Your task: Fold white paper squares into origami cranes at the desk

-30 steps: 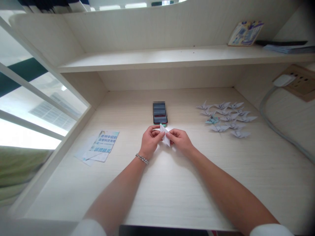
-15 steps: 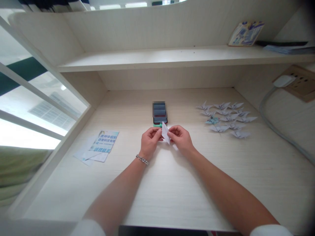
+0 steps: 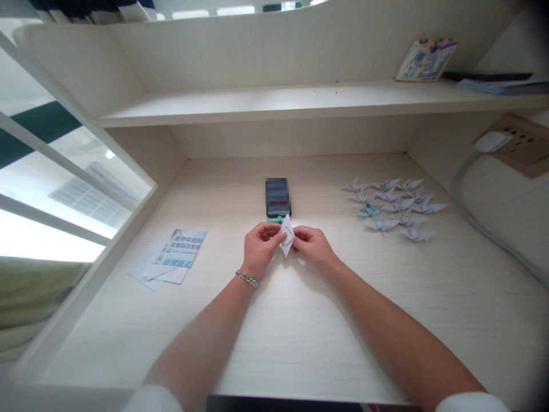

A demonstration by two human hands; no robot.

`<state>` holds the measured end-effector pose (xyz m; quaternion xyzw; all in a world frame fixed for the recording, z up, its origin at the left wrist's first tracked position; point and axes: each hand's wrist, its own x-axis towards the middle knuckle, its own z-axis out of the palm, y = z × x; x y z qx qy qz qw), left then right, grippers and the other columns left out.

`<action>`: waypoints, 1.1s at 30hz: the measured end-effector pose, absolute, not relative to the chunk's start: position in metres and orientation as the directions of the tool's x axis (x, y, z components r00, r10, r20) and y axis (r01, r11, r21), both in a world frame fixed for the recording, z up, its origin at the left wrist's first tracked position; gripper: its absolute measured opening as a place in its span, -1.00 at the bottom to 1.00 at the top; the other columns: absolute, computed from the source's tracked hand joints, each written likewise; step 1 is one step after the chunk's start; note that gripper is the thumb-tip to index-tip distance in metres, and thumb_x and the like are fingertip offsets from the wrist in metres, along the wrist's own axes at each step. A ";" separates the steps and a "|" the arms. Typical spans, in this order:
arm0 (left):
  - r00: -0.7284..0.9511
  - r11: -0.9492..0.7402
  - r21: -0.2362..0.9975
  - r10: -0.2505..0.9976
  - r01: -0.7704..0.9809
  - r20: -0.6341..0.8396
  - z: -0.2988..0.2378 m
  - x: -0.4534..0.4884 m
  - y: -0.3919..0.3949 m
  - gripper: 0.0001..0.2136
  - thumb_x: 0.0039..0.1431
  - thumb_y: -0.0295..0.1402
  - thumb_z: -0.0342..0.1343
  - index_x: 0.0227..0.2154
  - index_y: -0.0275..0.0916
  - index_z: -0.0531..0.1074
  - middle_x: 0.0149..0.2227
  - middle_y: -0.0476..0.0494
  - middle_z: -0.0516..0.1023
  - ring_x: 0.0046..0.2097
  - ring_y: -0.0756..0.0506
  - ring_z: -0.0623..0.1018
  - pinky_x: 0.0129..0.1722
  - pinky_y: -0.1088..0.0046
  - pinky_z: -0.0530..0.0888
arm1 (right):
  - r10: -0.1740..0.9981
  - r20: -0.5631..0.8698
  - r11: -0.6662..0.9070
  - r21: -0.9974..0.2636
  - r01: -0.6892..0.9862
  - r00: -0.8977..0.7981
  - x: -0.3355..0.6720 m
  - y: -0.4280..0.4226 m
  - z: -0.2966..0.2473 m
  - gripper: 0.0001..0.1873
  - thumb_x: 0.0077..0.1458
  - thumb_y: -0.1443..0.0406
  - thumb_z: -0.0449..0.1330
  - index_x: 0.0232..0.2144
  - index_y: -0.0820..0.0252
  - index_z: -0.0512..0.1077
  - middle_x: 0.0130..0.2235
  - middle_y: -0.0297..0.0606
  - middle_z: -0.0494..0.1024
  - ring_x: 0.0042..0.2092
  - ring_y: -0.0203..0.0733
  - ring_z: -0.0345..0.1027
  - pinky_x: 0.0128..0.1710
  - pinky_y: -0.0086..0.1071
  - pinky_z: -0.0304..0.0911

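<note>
A small folded white paper (image 3: 287, 233), diamond-shaped with faint print on its face, is held upright over the middle of the desk. My left hand (image 3: 262, 245) pinches its left side, the thumb pressed on the front. On the other side, my right hand (image 3: 314, 245) grips the paper's right edge between thumb and fingers. Just behind the paper lies a phone (image 3: 278, 196) with a green piece at its near end. To the right, several folded paper cranes (image 3: 397, 205) stand in loose rows; most are white, and one crane (image 3: 369, 210) is light blue.
Printed paper sheets (image 3: 180, 252) lie on the left of the desk (image 3: 300, 343). A shelf (image 3: 257, 103) runs across above, carrying a colourful packet (image 3: 426, 60) at its right. A cable (image 3: 476, 217) hangs from the socket (image 3: 525, 143) along the right wall.
The folded paper has turned in my fingers, so a printed face now shows as a diamond. My right fingers have shifted behind its edge. The cranes and phone stay put.
</note>
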<state>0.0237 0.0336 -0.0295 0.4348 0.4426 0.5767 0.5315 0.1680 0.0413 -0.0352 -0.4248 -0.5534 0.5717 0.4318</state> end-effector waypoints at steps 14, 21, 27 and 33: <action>-0.058 0.010 0.975 0.998 -0.224 -0.024 -0.034 0.023 0.035 -0.67 -0.22 -0.36 0.29 -0.31 -0.35 0.46 -0.31 -0.24 0.56 -0.31 -0.08 0.55 -0.31 0.38 0.50 | 0.999 -0.019 -0.022 -0.993 -0.115 -0.034 0.168 0.044 -0.042 -0.68 -0.16 0.18 0.26 -0.32 0.22 0.41 -0.40 -0.22 0.53 -0.38 -0.20 0.40 -0.47 -0.38 0.33; -0.042 -0.005 0.976 0.999 -0.218 -0.004 -0.036 0.023 0.035 -0.69 -0.19 -0.35 0.28 -0.31 -0.33 0.46 -0.29 -0.24 0.56 -0.30 -0.09 0.55 -0.31 0.38 0.50 | 0.999 -0.014 -0.021 -0.989 -0.148 -0.051 0.169 0.045 -0.044 -0.65 -0.16 0.20 0.26 -0.27 0.21 0.42 -0.36 -0.20 0.53 -0.35 -0.18 0.41 -0.44 -0.35 0.35; -0.039 -0.015 0.978 0.999 -0.207 0.007 -0.038 0.022 0.036 -0.70 -0.19 -0.36 0.27 -0.31 -0.33 0.46 -0.28 -0.24 0.55 -0.31 -0.08 0.55 -0.31 0.38 0.50 | 0.998 -0.011 -0.019 -0.989 -0.144 -0.058 0.169 0.044 -0.042 -0.67 -0.15 0.22 0.26 -0.27 0.21 0.42 -0.37 -0.21 0.53 -0.37 -0.21 0.41 -0.48 -0.40 0.31; -0.045 -0.026 0.978 0.999 -0.208 0.017 -0.037 0.022 0.035 -0.71 -0.18 -0.37 0.27 -0.32 -0.33 0.46 -0.29 -0.22 0.55 -0.31 -0.07 0.54 -0.31 0.38 0.50 | 0.999 0.001 -0.006 -0.990 -0.137 -0.052 0.169 0.044 -0.043 -0.69 -0.16 0.20 0.26 -0.30 0.21 0.43 -0.38 -0.22 0.53 -0.39 -0.21 0.39 -0.50 -0.41 0.29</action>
